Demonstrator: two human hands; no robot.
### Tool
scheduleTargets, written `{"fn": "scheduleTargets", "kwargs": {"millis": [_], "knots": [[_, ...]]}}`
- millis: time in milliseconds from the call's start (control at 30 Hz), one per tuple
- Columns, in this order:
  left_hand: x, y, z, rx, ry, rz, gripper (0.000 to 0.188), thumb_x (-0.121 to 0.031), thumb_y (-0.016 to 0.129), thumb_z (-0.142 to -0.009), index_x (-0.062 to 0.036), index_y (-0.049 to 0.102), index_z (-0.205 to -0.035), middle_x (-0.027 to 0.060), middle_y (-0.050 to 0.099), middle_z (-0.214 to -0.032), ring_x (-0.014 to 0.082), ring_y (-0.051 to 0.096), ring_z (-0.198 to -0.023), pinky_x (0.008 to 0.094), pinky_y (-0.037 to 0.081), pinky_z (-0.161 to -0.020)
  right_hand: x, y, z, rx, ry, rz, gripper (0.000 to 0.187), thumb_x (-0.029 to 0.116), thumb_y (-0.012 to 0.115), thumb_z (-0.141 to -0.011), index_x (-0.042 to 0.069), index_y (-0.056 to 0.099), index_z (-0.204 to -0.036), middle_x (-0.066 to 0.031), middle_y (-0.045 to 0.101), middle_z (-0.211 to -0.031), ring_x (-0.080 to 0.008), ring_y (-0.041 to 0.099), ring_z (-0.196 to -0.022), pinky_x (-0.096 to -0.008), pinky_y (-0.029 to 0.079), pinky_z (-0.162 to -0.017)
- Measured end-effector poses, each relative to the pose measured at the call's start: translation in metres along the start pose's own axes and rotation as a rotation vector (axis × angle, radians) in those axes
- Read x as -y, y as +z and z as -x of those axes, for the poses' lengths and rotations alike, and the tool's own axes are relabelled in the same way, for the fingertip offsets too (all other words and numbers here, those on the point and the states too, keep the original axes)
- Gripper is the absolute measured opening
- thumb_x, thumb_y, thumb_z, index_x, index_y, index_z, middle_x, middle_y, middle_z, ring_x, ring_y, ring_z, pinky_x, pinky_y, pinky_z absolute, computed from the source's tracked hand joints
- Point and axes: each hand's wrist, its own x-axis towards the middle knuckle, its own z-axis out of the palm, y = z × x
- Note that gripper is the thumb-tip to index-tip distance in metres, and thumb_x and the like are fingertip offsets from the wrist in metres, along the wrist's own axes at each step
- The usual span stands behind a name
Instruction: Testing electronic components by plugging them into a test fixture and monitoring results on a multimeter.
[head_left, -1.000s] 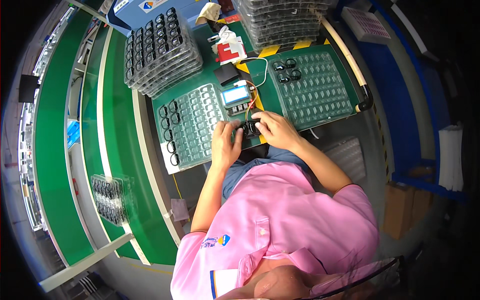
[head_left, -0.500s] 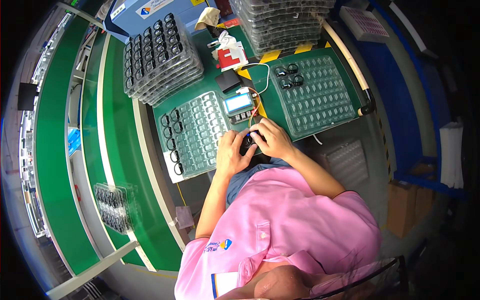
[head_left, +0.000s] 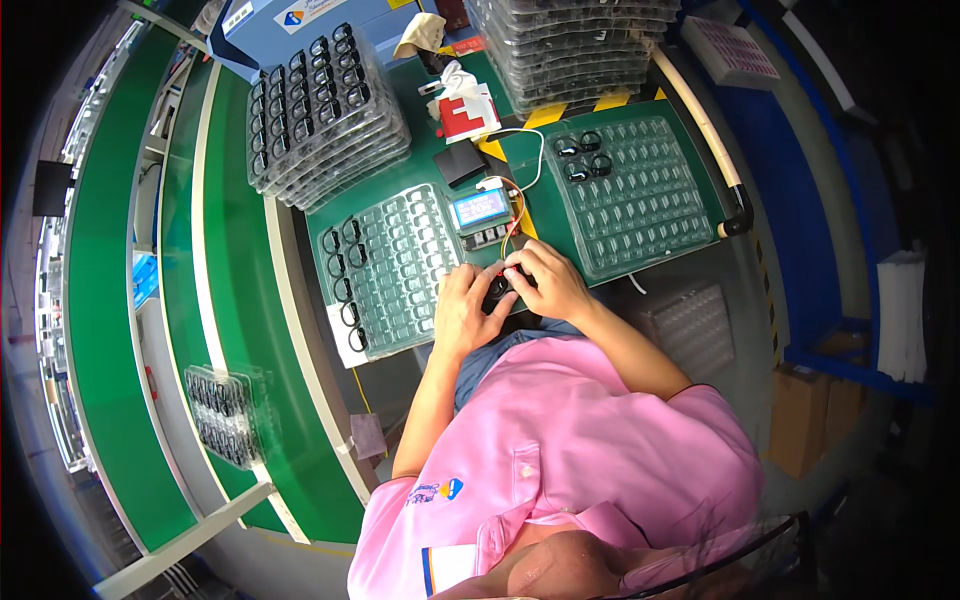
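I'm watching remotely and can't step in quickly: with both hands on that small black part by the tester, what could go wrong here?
1. The left hand and right hand crowd the small black part; a slip could drop it off the table edge.
2. Thin wires from the small tester run right beside the fingers and might snag.
3. A forearm could nudge the left tray.

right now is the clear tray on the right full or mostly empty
Mostly empty. The right tray holds only a few small black parts in its far-left corner; its other pockets show bare.
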Motion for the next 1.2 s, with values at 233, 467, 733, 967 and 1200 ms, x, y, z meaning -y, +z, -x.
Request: {"fn": "scheduleTargets", "kwargs": {"millis": [233,467,733,967,1200], "knots": [[0.005,0.001,0.003,0.009,-0.008,0.076,0.045,-0.022,0.089,-0.080,-0.0111,0.073,-0.120,0.0045,0.058,-0.088,0.0256,0.059,-0.083,0.0398,0.042,-0.078,0.001,-0.006,0.000,0.022,0.019,-0.117,0.023,0.018,0.077,-0.092,0.006,0.060,-0.101,-0.0133,0.061,-0.092,-0.0348,0.063,-0.083,-0.0443,0.052,-0.074],[0.015,0.005,0.009,0.001,-0.222,0.348,0.035,-0.007,0.086,-0.084,-0.0057,0.071,-0.115,0.0044,0.068,-0.092,0.0191,0.062,-0.083,0.0335,0.050,-0.081,0.006,-0.029,-0.006,0.035,0.156,-0.406,0.024,0.012,0.081,-0.092,0.006,0.069,-0.112,-0.0022,0.059,-0.086,-0.0123,0.055,-0.070,-0.0293,0.049,-0.062],[0.003,-0.013,-0.019,0.047,-0.336,0.469,0.033,-0.002,0.077,-0.091,-0.0028,0.073,-0.125,0.0020,0.066,-0.095,0.0117,0.060,-0.084,0.0267,0.050,-0.080,-0.078,-0.138,-0.031,-0.246,0.039,0.149,0.018,0.009,0.078,-0.091,0.006,0.078,-0.108,-0.0110,0.072,-0.106,-0.0302,0.072,-0.095,-0.0385,0.059,-0.083],[-0.038,0.023,-0.086,0.040,-0.122,0.325,0.038,-0.005,0.077,-0.089,-0.0056,0.072,-0.127,0.0108,0.067,-0.100,0.0235,0.064,-0.086,0.0369,0.053,-0.082,-0.104,-0.142,-0.016,-0.186,0.036,0.083,0.019,0.001,0.076,-0.084,0.006,0.079,-0.103,-0.0094,0.071,-0.104,-0.0293,0.070,-0.098,-0.0389,0.057,-0.087],[-0.041,0.076,-0.143,0.107,0.096,0.175,0.034,-0.004,0.078,-0.087,-0.0059,0.073,-0.121,0.0128,0.066,-0.097,0.0292,0.063,-0.086,0.0407,0.054,-0.082,-0.105,-0.140,-0.015,-0.210,0.124,0.036,0.013,0.003,0.070,-0.085,0.005,0.075,-0.097,-0.0100,0.070,-0.106,-0.0327,0.070,-0.103,-0.0423,0.057,-0.090]]}}
